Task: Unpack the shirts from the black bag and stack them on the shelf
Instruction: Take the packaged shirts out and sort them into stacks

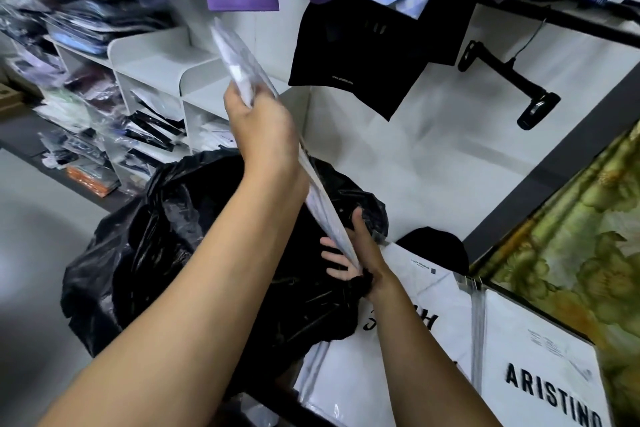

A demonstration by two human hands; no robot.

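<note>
Shirts here come folded flat in clear plastic sleeves, and one such packet (242,62) is held edge-on above the open black bag (180,236), slanting from high on the left down to the bag's mouth. The left hand (259,128) is closed around the packet's upper part. The right hand (363,253) pinches its lower end, thumb on one face and fingers on the other, just over the crumpled rim of the bag.

Judging by how straight it stays along its length, the packet is probably light and fairly stiff. The shirt inside is soft, so a grip at one corner would likely let it sag or crease. The glossy sleeve looks slippery, and a loose pinch could let it slide out.

The safer hold is probably across the two short ends, or flat underneath with a palm, keeping it level on the way to the shelf (152,59). That white shelf stands to the left beyond the bag, with more wrapped shirts in its compartments.

More flat white packets (540,340) lie at the lower right beside the bag, one printed with dark lettering. How many shirts are left inside the bag cannot be told, since its inside is dark.
</note>
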